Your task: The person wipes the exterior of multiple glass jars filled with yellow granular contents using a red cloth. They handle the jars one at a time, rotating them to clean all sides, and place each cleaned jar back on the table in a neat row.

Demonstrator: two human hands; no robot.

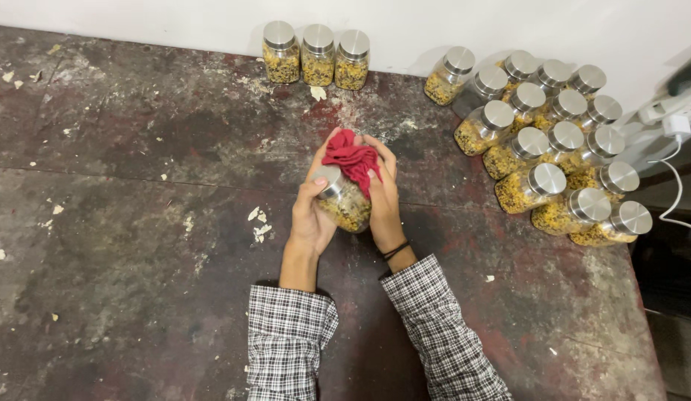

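Observation:
My left hand (313, 212) grips a glass jar (345, 204) of yellow dried contents with a silver metal lid, tilted on its side above the table. My right hand (384, 200) presses a crumpled red cloth (353, 160) against the jar's upper side. Both hands meet over the middle of the worn dark table (137, 245). Both arms wear checked black-and-white sleeves, and a dark band circles my right wrist.
Three matching filled jars (316, 56) stand in a row at the back by the white wall. Several more jars (553, 141) are clustered at the right. A white power strip and cable (676, 122) lie past the table's right edge. Pale flakes (260, 223) dot the table.

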